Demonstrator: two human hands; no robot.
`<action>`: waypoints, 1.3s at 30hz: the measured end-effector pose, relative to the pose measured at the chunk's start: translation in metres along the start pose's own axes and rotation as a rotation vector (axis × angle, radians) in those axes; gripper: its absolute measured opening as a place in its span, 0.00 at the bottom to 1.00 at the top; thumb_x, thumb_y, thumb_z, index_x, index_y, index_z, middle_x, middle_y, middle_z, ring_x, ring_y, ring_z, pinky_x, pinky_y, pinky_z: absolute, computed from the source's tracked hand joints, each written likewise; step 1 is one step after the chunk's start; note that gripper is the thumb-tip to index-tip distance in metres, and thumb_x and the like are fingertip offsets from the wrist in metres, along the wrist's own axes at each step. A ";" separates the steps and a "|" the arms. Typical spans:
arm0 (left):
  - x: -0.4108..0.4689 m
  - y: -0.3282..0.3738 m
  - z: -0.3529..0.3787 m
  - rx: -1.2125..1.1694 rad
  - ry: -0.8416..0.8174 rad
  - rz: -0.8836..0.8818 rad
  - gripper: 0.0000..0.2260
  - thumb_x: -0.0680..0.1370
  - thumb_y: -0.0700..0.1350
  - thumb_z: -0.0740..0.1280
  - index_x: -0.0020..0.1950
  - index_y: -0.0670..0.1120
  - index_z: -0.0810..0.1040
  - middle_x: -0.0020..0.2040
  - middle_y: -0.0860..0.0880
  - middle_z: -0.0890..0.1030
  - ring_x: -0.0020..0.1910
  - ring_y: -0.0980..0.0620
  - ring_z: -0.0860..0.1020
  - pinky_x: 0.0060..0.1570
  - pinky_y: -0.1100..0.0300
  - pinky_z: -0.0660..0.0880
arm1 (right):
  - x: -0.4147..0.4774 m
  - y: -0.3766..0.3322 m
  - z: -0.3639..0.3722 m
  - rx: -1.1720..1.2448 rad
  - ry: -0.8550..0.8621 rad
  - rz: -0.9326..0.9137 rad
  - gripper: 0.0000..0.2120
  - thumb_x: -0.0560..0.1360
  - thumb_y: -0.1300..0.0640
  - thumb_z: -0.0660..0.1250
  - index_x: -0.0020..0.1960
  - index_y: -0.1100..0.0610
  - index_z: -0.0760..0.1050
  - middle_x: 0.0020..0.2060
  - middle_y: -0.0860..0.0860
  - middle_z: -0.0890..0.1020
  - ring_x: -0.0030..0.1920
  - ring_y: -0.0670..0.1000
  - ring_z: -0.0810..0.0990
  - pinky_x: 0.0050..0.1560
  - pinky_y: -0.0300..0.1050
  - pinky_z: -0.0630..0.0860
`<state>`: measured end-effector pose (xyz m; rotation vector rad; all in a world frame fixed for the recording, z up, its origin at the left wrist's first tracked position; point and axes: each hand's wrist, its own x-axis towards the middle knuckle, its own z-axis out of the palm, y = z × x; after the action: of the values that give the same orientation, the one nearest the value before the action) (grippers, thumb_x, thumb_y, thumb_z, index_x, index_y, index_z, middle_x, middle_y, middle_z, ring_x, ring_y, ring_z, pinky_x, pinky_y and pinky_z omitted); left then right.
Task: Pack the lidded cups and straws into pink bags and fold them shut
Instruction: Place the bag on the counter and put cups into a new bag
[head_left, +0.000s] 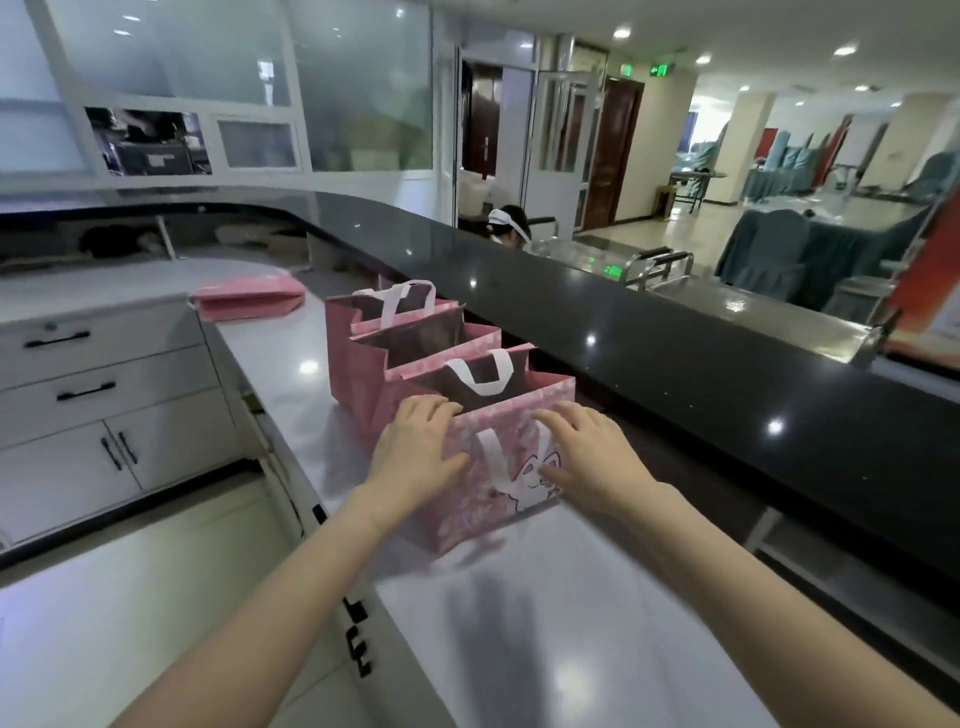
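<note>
Nearest pink bag (467, 519) stands upright on surface (597, 597), directly between both hands. Left hand (415, 452) and right hand (587, 457) equally near, fingers spread flat at its top edge, which runs hand to hand. Contents unseen.

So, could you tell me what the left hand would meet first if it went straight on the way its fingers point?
The left hand rests on the top corner of the near pink bag. Straight on, it would probably cross that bag's open mouth and meet the upright white handle, though depth is unclear.
</note>
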<state>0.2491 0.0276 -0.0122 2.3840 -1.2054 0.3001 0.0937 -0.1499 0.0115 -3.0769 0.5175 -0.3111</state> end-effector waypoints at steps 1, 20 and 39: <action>0.011 -0.007 0.003 -0.004 -0.016 0.017 0.27 0.73 0.54 0.70 0.70 0.49 0.69 0.69 0.51 0.69 0.70 0.51 0.62 0.65 0.50 0.69 | 0.015 -0.004 0.002 -0.006 0.022 0.011 0.32 0.75 0.46 0.67 0.75 0.46 0.58 0.74 0.51 0.62 0.73 0.55 0.61 0.73 0.53 0.57; 0.007 0.022 0.027 -0.156 -0.074 0.410 0.10 0.71 0.46 0.74 0.51 0.45 0.84 0.54 0.50 0.81 0.68 0.48 0.69 0.64 0.54 0.69 | -0.028 0.016 0.010 -0.196 0.135 0.114 0.08 0.77 0.55 0.62 0.52 0.50 0.79 0.50 0.48 0.79 0.55 0.51 0.77 0.73 0.52 0.55; -0.248 0.385 0.039 -0.515 -0.160 1.043 0.06 0.66 0.38 0.77 0.41 0.42 0.85 0.49 0.46 0.83 0.63 0.41 0.75 0.58 0.50 0.76 | -0.542 0.036 -0.078 -0.242 0.224 0.802 0.07 0.66 0.68 0.73 0.39 0.58 0.78 0.35 0.54 0.81 0.39 0.58 0.78 0.39 0.52 0.77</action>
<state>-0.2084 -0.0151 -0.0293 1.2090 -2.1980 0.0785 -0.4354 -0.0061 -0.0188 -2.7250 1.8135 -0.5885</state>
